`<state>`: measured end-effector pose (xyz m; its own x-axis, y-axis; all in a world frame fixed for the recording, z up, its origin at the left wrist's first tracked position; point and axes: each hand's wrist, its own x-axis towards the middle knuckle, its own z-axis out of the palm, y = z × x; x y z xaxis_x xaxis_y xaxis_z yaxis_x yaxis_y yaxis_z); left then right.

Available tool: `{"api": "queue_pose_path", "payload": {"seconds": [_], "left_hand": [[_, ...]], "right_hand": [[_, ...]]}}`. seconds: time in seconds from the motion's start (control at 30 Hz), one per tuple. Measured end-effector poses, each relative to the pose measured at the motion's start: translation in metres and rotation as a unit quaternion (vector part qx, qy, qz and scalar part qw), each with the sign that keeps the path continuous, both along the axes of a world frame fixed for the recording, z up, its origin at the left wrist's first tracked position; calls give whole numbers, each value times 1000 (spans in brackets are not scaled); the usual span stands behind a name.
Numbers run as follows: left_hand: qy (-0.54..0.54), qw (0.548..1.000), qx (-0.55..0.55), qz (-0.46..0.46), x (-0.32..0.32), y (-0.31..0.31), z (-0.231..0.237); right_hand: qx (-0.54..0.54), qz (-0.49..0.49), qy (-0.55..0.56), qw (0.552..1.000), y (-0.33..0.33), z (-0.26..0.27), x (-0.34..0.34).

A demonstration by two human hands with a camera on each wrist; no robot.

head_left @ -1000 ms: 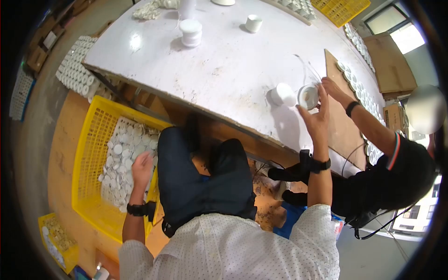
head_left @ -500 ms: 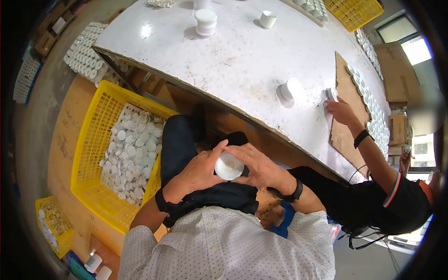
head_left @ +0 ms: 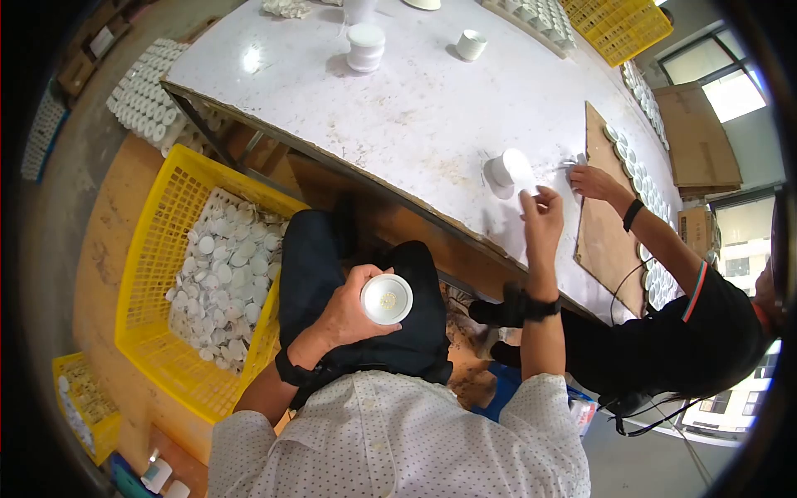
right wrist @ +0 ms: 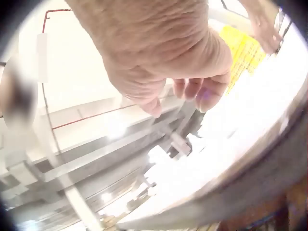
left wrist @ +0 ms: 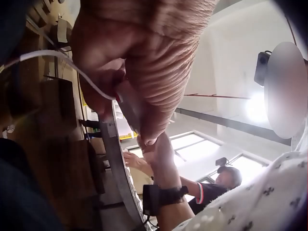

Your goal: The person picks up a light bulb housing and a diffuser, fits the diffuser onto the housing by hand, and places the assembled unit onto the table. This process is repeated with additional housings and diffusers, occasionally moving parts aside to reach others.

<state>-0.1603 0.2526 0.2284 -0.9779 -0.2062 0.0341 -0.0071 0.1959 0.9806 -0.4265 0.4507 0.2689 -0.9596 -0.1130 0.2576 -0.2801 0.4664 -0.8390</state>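
Observation:
My left hand (head_left: 349,311) grips a round white cup-shaped housing (head_left: 387,299) above my lap, its open face with a yellowish centre turned up. In the left wrist view that hand (left wrist: 144,62) fills the top, and a white cable (left wrist: 72,62) runs out beside it. Over the table edge, my right hand (head_left: 542,217) is raised with fingers slightly bent and nothing in them. It is just below a white cylinder stack (head_left: 510,168) on the white table (head_left: 398,108). The right wrist view shows the same hand (right wrist: 168,53) with empty fingers.
A yellow basket (head_left: 149,307) of white discs (head_left: 224,266) stands at left. Across the table are another white stack (head_left: 365,47) and a small white cup (head_left: 471,46). Another person's hand (head_left: 599,184) is near the brown board (head_left: 594,232), right of my right hand.
Both hands came together on the housing over the lap; since then my right hand has let go and moved out towards the table. The left hand keeps hold of the housing.

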Motion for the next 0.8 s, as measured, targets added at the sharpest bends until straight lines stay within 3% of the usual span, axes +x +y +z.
{"api": "queue_pose_path", "payload": {"seconds": [0.1,0.2,0.33,0.4,0.47,0.6,0.8], "left_hand": [[-2,1000,5,-9,4,4,-7],[0,1000,7,-19,4,4,-3],[-22,999,5,-29,8,-1,2],[-24,999,27,-26,10,0,-1],[-17,980,195,-28,10,3,-11],[-20,971,235,-35,4,3,-14],[-21,962,273,-4,-12,5,-8]], "right_hand": [[-111,-89,-180,973,-8,11,-22],[-102,-32,-272,956,-8,4,-36],[-144,-8,-280,949,-4,-7,-39],[-228,14,-271,935,-1,-7,-29],[-257,32,-281,924,1,-6,-14],[-327,84,-322,885,0,-2,20],[-263,150,-365,881,-4,-11,72]]}}
